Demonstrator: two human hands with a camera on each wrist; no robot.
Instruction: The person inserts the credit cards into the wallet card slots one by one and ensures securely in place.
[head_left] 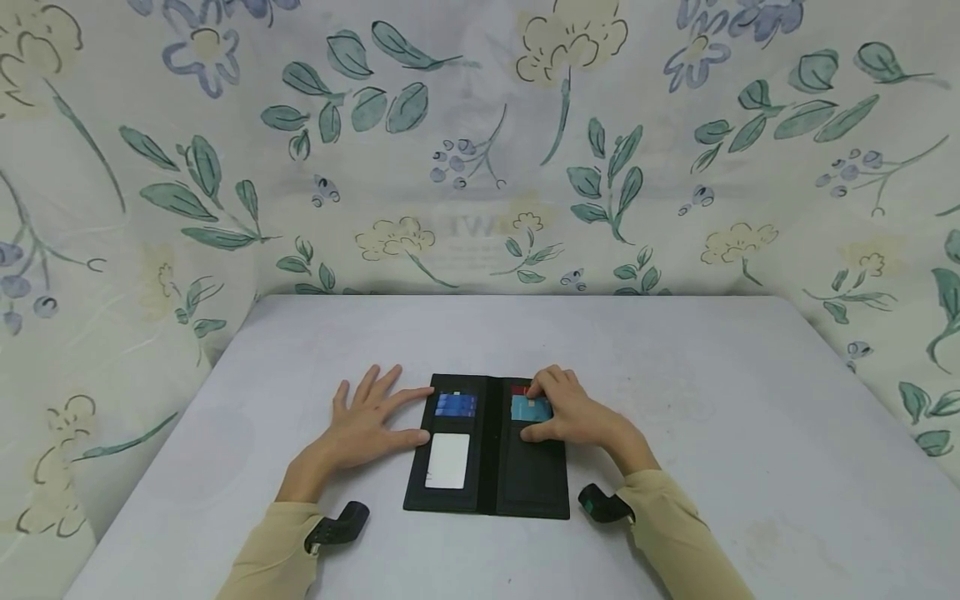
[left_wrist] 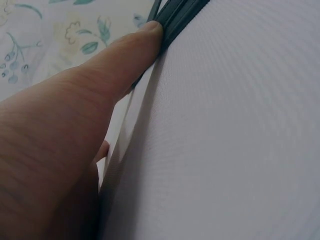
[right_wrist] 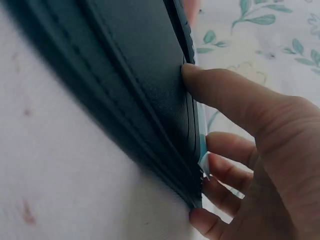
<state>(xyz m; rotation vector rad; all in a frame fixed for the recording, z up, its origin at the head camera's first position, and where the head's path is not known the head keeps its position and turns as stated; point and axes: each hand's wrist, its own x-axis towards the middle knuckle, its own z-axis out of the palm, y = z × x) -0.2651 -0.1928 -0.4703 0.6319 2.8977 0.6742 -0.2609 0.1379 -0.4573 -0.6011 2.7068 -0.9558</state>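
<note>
A black bifold wallet (head_left: 487, 467) lies spread flat on the table. Blue cards (head_left: 456, 406) sit in its upper left slots, above a white card or window (head_left: 447, 461). My left hand (head_left: 360, 429) has its fingers spread, with index fingertip and thumb at the wallet's left edge; its thumb (left_wrist: 135, 55) meets that edge in the left wrist view. My right hand (head_left: 573, 412) bends its fingers over a light-blue card (head_left: 528, 408) in the right panel, gripping it at its right side. The right thumb (right_wrist: 215, 82) presses on the leather pocket below. A red card (head_left: 519, 389) peeks out above.
The white table (head_left: 480, 333) extends around the wallet on all sides. Behind it and at the sides hangs a floral-patterned cloth (head_left: 480, 217). A black wrist camera (head_left: 341, 525) sticks out from the left sleeve, and another black camera (head_left: 602, 505) from the right one.
</note>
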